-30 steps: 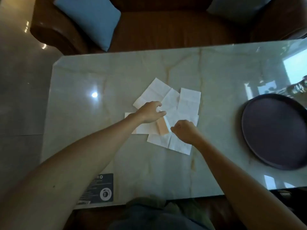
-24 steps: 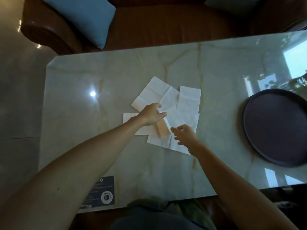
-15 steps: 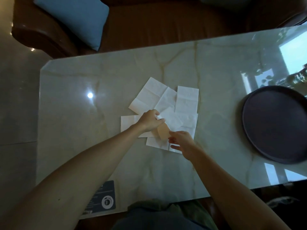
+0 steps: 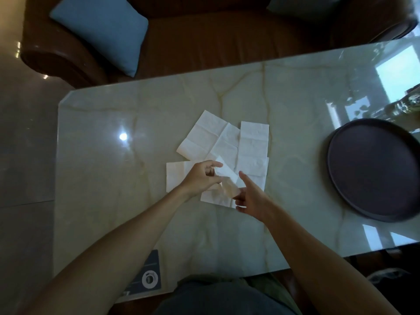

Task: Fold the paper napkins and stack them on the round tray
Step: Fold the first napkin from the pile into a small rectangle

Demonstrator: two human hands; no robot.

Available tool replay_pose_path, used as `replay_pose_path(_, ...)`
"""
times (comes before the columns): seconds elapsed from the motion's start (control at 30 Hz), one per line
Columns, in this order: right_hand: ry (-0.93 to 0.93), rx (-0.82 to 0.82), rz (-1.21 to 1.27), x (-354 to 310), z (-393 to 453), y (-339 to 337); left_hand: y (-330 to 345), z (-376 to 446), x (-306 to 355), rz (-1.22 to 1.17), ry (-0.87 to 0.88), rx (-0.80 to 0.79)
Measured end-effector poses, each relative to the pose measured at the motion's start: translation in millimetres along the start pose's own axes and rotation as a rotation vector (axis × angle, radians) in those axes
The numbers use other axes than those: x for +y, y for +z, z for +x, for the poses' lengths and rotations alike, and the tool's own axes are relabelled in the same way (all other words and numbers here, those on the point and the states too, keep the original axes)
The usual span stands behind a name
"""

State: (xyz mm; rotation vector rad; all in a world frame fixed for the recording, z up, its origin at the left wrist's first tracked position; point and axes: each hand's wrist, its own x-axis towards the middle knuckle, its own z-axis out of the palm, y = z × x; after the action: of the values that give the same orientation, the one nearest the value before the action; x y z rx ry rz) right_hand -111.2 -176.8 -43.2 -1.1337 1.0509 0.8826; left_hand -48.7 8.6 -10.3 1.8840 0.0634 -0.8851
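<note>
Several white paper napkins (image 4: 252, 144) lie spread and overlapping in the middle of the marble table (image 4: 113, 178). My left hand (image 4: 202, 178) pinches one napkin (image 4: 225, 172) at its upper part and lifts it off the pile. My right hand (image 4: 250, 196) pinches the same napkin's lower, peach-tinted edge, with the index finger pointing up. The dark round tray (image 4: 372, 169) sits at the table's right side with nothing on it.
A brown leather sofa (image 4: 204, 42) with a blue cushion (image 4: 102, 30) stands beyond the far table edge. A dark sticker (image 4: 147, 276) marks the near left edge. A glass object (image 4: 406, 105) stands behind the tray at the right.
Both hands moved from pressing on the pile to pinching one napkin, which is now raised and partly bent between them. The camera shifted slightly.
</note>
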Motion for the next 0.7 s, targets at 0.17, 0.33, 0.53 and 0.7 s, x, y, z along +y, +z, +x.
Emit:
replay_pose_path(0.17,-0.038,-0.115,0.029,-1,-9,-7,-2,-21,3,-0.065,0.086,-0.084)
replay_pose_path(0.33,-0.121,-0.2,0.223,4,-19,-8,1,-39,6,-0.146,0.116,-0.136)
replay_pose_path(0.53,-0.333,-0.035,0.151,4,-30,-8,4,-55,-2,-0.213,0.023,-0.192)
replay_pose_path(0.7,-0.476,-0.015,0.05,6,-47,-15,21,-58,-7,-0.566,-0.189,-0.062)
